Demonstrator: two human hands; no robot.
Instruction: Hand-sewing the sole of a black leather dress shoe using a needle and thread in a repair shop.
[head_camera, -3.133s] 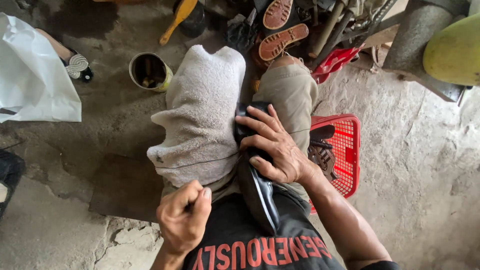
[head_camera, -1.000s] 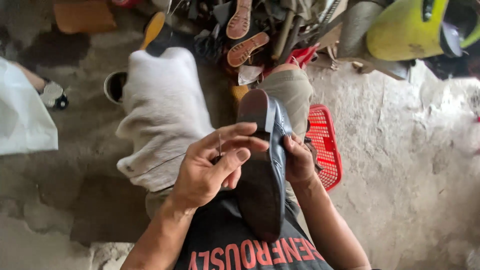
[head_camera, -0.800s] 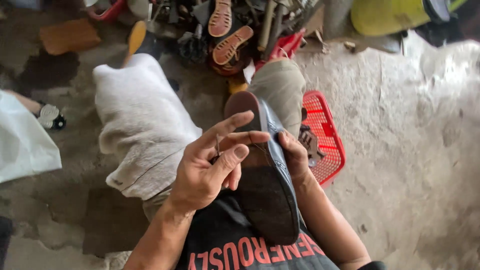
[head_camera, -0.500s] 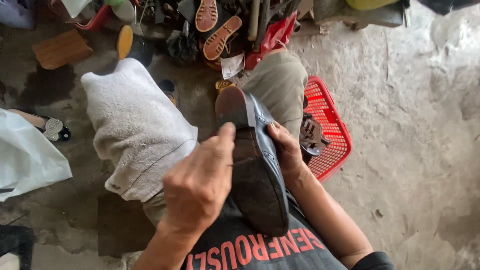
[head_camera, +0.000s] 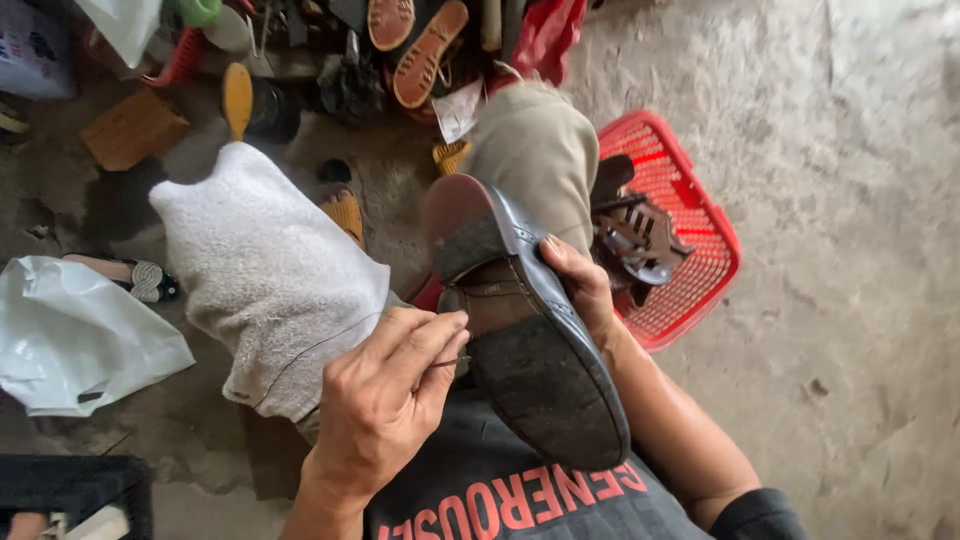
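White plastic bag (head_camera: 75, 340) — crumpled, on floor, far left.

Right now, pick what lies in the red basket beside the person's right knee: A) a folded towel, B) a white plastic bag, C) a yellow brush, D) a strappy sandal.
D: a dark strappy sandal lies inside the red basket, just beyond the right hand that steadies the upturned shoe.

A red plastic mesh basket (head_camera: 700, 270) holding strappy sandals (head_camera: 630, 225) sits right of the hands; a grey towel (head_camera: 265, 270) and white plastic bag (head_camera: 80, 340) lie left.
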